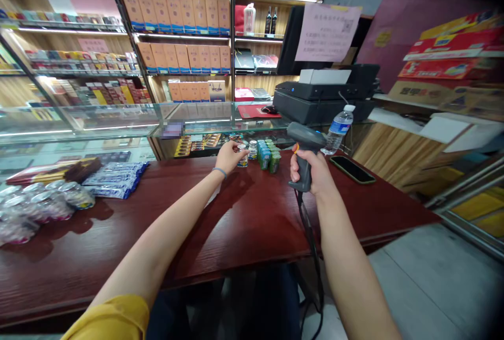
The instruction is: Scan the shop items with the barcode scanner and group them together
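My left hand reaches to the far side of the dark red counter, its fingers closed on a small clear jar with a coloured label. Right beside it stands a second small jar, followed by a cluster of green and blue small containers. In my right hand is a grey barcode scanner, gripped by its handle with the head tilted over the counter. A black cable hangs from the handle past the counter's front edge.
A water bottle and a phone lie right of the scanner. Several clear jars and blue-white packets occupy the left side. Behind are a glass display case, a black printer-like machine and stocked shelves.
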The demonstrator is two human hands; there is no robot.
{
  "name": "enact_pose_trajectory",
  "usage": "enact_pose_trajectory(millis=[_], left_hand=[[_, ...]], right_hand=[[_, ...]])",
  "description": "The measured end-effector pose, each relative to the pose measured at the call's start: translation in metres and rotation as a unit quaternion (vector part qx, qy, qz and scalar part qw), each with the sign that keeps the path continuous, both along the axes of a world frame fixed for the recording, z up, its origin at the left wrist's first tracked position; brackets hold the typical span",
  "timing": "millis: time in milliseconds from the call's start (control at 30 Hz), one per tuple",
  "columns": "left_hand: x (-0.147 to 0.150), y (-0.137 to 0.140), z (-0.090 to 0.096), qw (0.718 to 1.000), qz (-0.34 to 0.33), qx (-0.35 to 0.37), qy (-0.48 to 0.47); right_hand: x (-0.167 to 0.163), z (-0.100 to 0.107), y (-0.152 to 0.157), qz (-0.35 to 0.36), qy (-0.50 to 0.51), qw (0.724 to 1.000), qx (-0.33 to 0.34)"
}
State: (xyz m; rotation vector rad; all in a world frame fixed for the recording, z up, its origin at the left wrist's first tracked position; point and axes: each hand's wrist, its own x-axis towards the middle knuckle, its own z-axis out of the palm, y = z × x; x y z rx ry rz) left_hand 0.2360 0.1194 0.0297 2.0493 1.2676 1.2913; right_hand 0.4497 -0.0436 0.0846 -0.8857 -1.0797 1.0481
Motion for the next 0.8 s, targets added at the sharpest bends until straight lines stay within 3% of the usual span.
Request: enact_pose_trajectory(millis=[233,400,667,800], left_hand=[[0.029,0.018,-0.025,1.0,-0.002,-0.023,0.01],[0.038,0.019,-0.03,1.0,0.002,-0.013,0.002],[0.033,0.013,-0.04,0.991,-0.077,-0.071,-0.082],[0.027,0.014,-0.043,0.989,-0.084,-0.097,-0.079]], right_hand=[[0.001,0.0,0.0,-0.009,0.001,1.0,0.006],[-0.001,0.004,-0.002,-0.009,0.001,1.0,-0.001],[0.0,0.001,-0.001,-0.017,0.001,1.0,0.004],[0.002,-0.001,-0.001,-0.008,0.0,1.0,0.011]])
